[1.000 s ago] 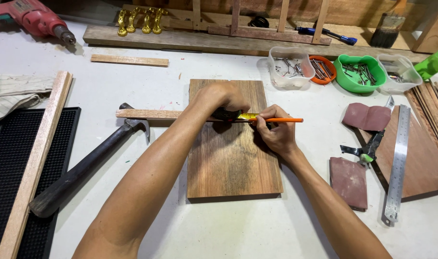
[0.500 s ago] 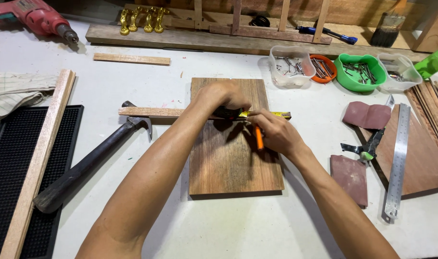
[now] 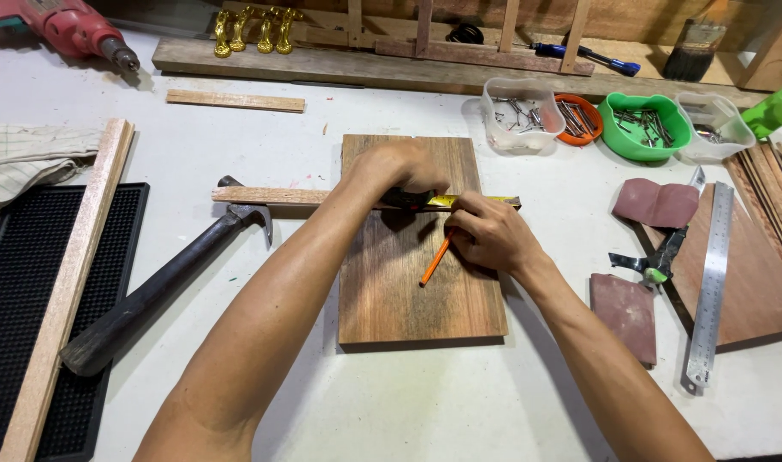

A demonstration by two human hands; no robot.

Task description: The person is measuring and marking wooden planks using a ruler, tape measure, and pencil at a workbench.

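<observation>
A brown wooden board [image 3: 408, 282] lies flat on the white table. Across its upper part runs a thin wooden strip [image 3: 267, 196]. My left hand [image 3: 395, 171] presses a black tape measure down on that strip, and its yellow tape [image 3: 481, 201] runs rightward along it. My right hand [image 3: 489, 235] rests on the board just below the tape. It holds an orange pencil [image 3: 434, 261] that slants down to the left, with its upper end hidden in the fingers.
A black-handled claw hammer [image 3: 164, 282] lies left of the board, beside a long pale batten [image 3: 66, 282] and a black mat [image 3: 19, 299]. Tubs of nails [image 3: 643, 128] stand at the back right. A steel ruler [image 3: 712, 287], pliers [image 3: 656, 265] and sandpaper [image 3: 622, 321] lie right.
The pencil has swung from pointing right along the strip to slanting down-left under my right hand. More yellow tape shows to the right. My left hand has stayed on the tape measure.
</observation>
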